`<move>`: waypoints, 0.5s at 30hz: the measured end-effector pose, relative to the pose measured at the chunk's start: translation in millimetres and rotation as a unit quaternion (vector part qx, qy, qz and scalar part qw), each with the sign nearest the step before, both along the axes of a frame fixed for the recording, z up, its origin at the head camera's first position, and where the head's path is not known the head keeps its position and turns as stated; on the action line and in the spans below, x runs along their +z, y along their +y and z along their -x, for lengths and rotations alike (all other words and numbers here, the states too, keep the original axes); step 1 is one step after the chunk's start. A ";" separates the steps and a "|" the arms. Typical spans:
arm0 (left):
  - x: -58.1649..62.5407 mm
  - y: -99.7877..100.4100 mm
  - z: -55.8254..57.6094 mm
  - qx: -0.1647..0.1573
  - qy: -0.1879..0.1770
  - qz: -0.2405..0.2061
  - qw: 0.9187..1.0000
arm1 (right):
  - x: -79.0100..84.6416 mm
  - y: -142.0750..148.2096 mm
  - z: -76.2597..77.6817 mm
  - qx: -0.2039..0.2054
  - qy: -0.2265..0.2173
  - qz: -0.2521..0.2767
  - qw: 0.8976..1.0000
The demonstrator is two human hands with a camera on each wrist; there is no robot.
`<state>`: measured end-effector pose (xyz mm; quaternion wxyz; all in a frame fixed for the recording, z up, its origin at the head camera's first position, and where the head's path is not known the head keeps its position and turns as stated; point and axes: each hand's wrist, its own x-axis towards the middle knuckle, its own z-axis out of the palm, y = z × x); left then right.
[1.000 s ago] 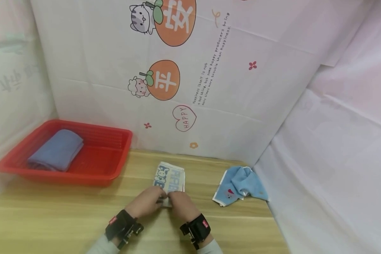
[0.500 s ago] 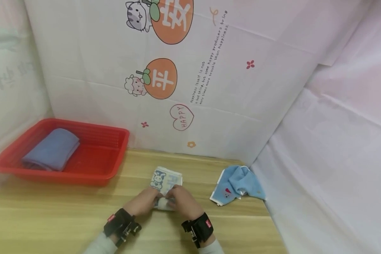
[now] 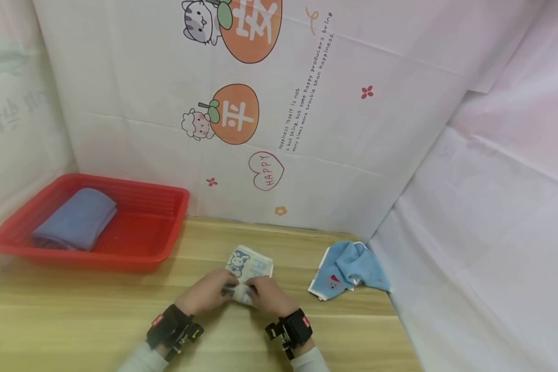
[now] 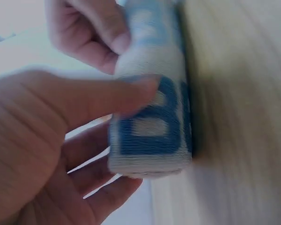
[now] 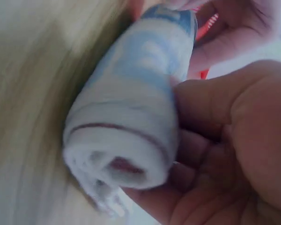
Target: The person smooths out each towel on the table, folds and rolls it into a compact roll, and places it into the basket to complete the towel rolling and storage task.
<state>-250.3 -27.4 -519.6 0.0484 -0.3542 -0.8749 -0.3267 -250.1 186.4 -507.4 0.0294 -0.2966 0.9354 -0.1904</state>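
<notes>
A white towel (image 3: 256, 264) with a blue rabbit and lettering lies on the table, its near end rolled up. My left hand (image 3: 209, 292) grips the left end of the roll, thumb over a dark blue letter B and fingers on the other side. At the right end, my right hand (image 3: 270, 296) grips it with thumb and fingers. In the right wrist view the rolled towel (image 5: 131, 93) shows a spiral end with a thin dark red line. The left wrist view shows the roll (image 4: 152, 126) close to the wood surface.
A red plastic basket (image 3: 144, 263) stands at the left with a folded blue-grey towel (image 3: 81, 218) inside. At the right, a crumpled light blue cloth (image 3: 351, 268) with a small printed figure lies by the white side wall. A printed white sheet (image 3: 325, 181) rises behind the table (image 3: 214, 341).
Both hands have kept hold of the towel while its near end is rolled a little and the towel has turned slightly. Basket and blue cloth stay put; the camera view shifted slightly.
</notes>
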 end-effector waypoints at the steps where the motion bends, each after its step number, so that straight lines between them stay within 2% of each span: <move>1: -0.3 0.5 0.1 -0.007 0.005 0.003 1.000 | -0.4 1.9 1.4 0.004 -0.012 0.002 1.000; 4: -1.9 2.6 2.8 -0.024 0.002 0.010 1.000 | 1.2 4.8 3.1 0.010 -0.037 0.011 0.999; 6: -2.9 3.6 5.8 -0.028 -0.005 0.016 0.999 | 3.9 4.6 2.8 0.005 -0.027 0.010 1.000; 9: -7.3 3.8 9.3 -0.013 -0.017 0.023 0.999 | 12.3 2.5 -1.4 -0.010 0.008 0.001 1.000; 12: -12.1 2.7 12.2 0.002 -0.028 0.017 0.999 | 15.7 -2.5 -7.6 -0.040 0.036 -0.036 0.998; 15: -14.2 1.9 14.3 0.016 -0.047 -0.004 0.999 | 12.9 -7.0 -10.1 -0.050 0.039 -0.054 0.997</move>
